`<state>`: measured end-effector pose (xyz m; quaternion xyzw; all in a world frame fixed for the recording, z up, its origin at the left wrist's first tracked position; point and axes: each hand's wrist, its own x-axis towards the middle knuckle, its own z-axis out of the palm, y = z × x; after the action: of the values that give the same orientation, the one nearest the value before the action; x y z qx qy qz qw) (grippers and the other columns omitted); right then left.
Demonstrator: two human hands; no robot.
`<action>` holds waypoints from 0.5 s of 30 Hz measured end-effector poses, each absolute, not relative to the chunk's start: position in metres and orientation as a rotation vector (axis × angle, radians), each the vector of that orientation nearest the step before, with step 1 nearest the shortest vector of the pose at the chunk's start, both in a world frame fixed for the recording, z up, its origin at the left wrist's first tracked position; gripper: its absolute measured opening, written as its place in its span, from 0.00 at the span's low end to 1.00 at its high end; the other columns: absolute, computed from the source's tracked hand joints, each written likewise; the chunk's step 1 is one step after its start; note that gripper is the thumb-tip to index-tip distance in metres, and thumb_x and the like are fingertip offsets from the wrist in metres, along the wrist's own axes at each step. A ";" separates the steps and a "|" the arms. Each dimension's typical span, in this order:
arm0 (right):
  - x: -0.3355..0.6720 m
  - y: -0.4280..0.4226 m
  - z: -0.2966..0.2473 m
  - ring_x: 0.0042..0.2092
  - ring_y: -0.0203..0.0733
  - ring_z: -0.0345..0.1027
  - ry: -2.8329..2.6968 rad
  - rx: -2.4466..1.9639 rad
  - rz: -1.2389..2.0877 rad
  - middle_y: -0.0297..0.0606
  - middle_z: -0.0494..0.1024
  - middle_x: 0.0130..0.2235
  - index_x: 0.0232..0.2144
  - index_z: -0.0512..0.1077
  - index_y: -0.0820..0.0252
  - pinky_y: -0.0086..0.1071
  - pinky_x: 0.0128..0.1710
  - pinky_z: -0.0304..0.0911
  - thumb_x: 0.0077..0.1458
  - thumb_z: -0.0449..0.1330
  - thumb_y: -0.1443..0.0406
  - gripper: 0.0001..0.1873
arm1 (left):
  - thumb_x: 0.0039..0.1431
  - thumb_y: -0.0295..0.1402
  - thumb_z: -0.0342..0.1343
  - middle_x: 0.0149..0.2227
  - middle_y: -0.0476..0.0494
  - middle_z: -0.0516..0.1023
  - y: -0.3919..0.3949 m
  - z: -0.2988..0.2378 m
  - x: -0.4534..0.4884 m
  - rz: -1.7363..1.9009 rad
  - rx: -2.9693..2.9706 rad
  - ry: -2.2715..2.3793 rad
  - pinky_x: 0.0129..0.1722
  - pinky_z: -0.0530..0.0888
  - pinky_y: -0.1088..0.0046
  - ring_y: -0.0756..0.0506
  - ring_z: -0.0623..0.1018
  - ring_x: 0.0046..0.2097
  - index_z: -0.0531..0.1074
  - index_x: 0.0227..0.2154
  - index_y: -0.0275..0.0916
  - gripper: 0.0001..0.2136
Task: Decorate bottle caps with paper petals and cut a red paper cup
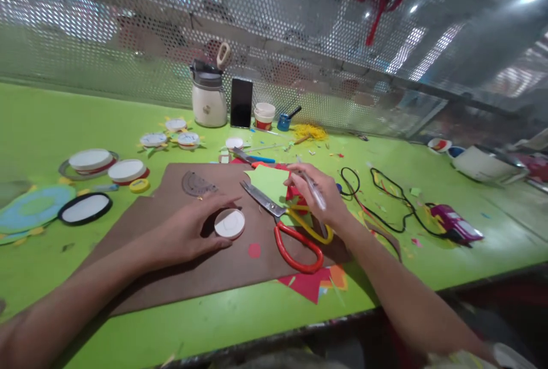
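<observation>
On a brown board (171,278), my left hand (192,223) curls round a small white disc (230,224), thumb along its near edge and fingers at its far side. Faint pencil-like marks show on the disc. My right hand (323,189) is closed on a clear pen (314,191), held above the scissors. These scissors (266,200), with one red and one yellow handle loop, lie with parted blades between the hands. Beneath my right fingers are light green paper (269,181) and a red paper piece (293,193). A clear protractor (197,184) lies beyond my left hand.
White round lids (127,170) and a black-rimmed oval (85,208) lie at left. A jug (209,101), a phone (241,103), tubs (264,115) and a blue paint pot (283,122) stand by the mesh. Rightward are a black cord (396,226) and a purple packet (456,222).
</observation>
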<state>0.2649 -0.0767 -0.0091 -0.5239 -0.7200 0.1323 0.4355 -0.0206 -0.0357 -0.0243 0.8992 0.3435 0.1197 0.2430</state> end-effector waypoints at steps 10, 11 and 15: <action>0.246 -0.088 -0.018 0.45 0.43 0.72 -1.849 -1.331 0.371 0.42 0.77 0.46 0.56 0.63 0.56 0.38 0.47 0.66 0.63 0.53 0.66 0.19 | 0.61 0.48 0.50 0.57 0.41 0.73 -0.040 -0.032 -0.027 0.548 2.149 1.009 0.57 0.68 0.61 0.38 0.72 0.57 0.61 0.59 0.45 0.25; 0.242 -0.091 -0.017 0.46 0.44 0.71 -1.884 -1.338 0.344 0.43 0.76 0.47 0.56 0.64 0.55 0.39 0.48 0.66 0.62 0.54 0.67 0.19 | 0.64 0.47 0.47 0.56 0.42 0.74 -0.039 -0.033 -0.027 0.559 2.111 1.036 0.56 0.69 0.62 0.39 0.73 0.56 0.62 0.58 0.45 0.23; 0.225 -0.100 -0.014 0.47 0.45 0.68 -1.932 -1.356 0.324 0.43 0.74 0.45 0.54 0.67 0.55 0.39 0.47 0.68 0.60 0.57 0.69 0.19 | 0.67 0.45 0.42 0.52 0.44 0.76 -0.038 -0.034 -0.026 0.609 2.027 1.102 0.57 0.67 0.63 0.41 0.73 0.55 0.62 0.57 0.47 0.19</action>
<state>0.2248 -0.1004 -0.0143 -0.5286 -0.7533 0.1264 0.3703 -0.0263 -0.0382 -0.0339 0.7895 0.4294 0.2373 0.3689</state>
